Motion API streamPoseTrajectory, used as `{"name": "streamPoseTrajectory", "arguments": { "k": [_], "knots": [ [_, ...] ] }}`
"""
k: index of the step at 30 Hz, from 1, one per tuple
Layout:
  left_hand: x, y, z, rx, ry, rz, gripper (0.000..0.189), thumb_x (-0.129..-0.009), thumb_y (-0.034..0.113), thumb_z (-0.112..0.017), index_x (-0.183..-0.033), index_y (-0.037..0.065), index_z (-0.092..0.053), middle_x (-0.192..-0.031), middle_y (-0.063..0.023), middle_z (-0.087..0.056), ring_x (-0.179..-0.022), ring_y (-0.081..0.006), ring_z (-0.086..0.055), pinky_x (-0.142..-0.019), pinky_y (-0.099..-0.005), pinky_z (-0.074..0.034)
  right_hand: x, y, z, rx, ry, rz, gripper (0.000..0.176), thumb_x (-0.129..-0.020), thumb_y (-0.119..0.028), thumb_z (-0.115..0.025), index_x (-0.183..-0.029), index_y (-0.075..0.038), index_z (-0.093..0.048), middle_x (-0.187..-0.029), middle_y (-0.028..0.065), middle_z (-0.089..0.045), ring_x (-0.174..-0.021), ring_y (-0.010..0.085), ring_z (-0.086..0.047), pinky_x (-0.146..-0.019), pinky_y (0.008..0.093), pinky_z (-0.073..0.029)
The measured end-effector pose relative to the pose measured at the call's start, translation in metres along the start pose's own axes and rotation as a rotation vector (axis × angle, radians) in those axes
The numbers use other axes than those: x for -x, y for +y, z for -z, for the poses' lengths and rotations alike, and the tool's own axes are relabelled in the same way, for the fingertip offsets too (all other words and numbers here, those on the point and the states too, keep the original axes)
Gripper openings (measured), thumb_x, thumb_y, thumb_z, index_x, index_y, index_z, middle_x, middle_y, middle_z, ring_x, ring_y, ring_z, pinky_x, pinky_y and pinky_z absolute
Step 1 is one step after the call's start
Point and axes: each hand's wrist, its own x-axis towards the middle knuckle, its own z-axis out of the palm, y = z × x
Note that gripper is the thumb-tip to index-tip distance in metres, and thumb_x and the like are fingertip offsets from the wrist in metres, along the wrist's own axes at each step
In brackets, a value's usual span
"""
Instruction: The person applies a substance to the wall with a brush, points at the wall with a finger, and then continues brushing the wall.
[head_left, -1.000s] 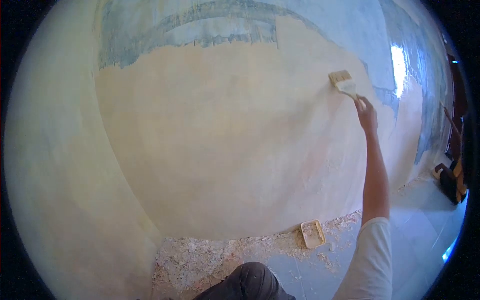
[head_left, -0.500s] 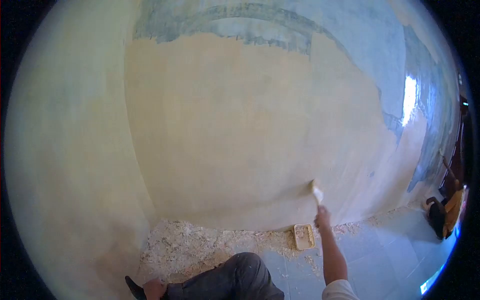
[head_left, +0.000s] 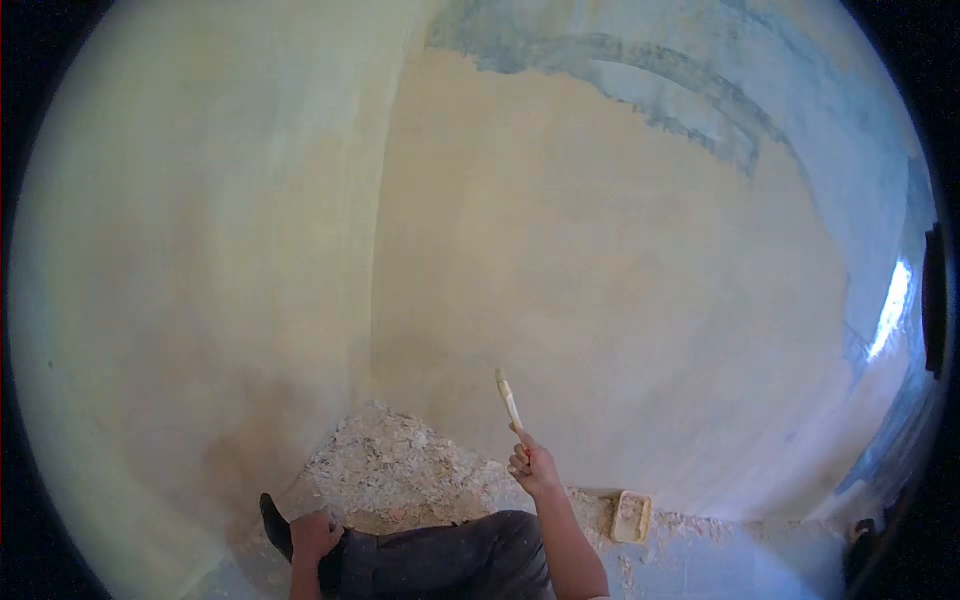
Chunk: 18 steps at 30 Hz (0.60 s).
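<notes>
My right hand point(head_left: 533, 468) is closed round the handle of a pale paintbrush point(head_left: 509, 402), which points up in front of the beige wall point(head_left: 600, 300). Its bristle end is seen edge-on. At the lower left, my left hand point(head_left: 317, 537) rests by my ankle, between a dark shoe point(head_left: 274, 525) and the cuff of my dark trousers point(head_left: 430, 560). Its fingers look curled, and what lies under them is hidden.
Scraped flakes point(head_left: 400, 465) lie heaped in the wall corner and along its foot. A shallow yellowish tray point(head_left: 646, 520) stands on the floor point(head_left: 710, 570) to my right. Blue-grey patches point(head_left: 680, 70) cover the upper wall. Part of a dark shape point(head_left: 858, 550) shows at far right.
The view has turned left. My right hand has drawn the brush leftward, away from over the tray. More of my left hand and forearm shows; the other person is mostly out of view.
</notes>
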Motion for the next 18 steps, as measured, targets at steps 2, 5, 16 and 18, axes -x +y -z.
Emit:
{"name": "streamPoseTrajectory", "arguments": {
  "k": [2, 5, 16, 18],
  "knots": [
    [-0.002, 0.000, 0.001, 0.004, -0.029, 0.010, 0.031, -0.073, 0.038, -0.068, -0.079, 0.008, -0.067, -0.073, -0.0143, -0.066, -0.070, -0.0333, -0.065, -0.063, -0.0459, -0.050, -0.008, 0.014, 0.006, 0.049, 0.061, 0.020, 0.030, -0.095, -0.029, -0.055, -0.120, -0.013, -0.057, -0.053, -0.0048, -0.035, -0.043, 0.0073, -0.031, -0.043, 0.0228, -0.027],
    [-0.012, -0.005, -0.009, 0.090, 0.019, 0.076, 0.029, -0.075, 0.034, -0.069, -0.084, 0.007, -0.065, -0.075, -0.0143, -0.066, -0.070, -0.0338, -0.065, -0.063, -0.0465, -0.050, 0.000, 0.015, 0.011, 0.113, 0.174, 0.110, 0.028, -0.094, -0.025, -0.057, -0.117, -0.010, -0.059, -0.063, -0.0014, -0.048, -0.050, 0.0083, -0.041, -0.045, 0.0222, -0.031],
    [-0.013, -0.003, -0.024, -0.208, -0.128, 0.006, 0.022, -0.086, 0.027, -0.060, -0.087, 0.005, -0.061, -0.074, -0.0154, -0.065, -0.071, -0.0381, -0.064, -0.067, -0.0490, -0.049, 0.117, 0.010, 0.208, 0.857, 0.836, 0.437, 0.025, -0.086, -0.022, -0.066, -0.071, -0.008, -0.051, -0.065, 0.0002, -0.046, -0.064, 0.0120, -0.047, -0.057, 0.0295, -0.040],
    [-0.008, -0.027, -0.050, -0.277, 0.067, -0.161, 0.025, -0.088, 0.029, -0.059, -0.092, 0.004, -0.061, -0.075, -0.0154, -0.066, -0.072, -0.0373, -0.065, -0.066, -0.0479, -0.050, 0.147, -0.007, 0.223, 1.177, 0.964, 0.581, 0.029, -0.088, -0.023, -0.067, -0.075, -0.002, -0.052, -0.063, 0.0053, -0.047, -0.062, 0.0161, -0.045, -0.059, 0.0333, -0.041]
  ]
}}
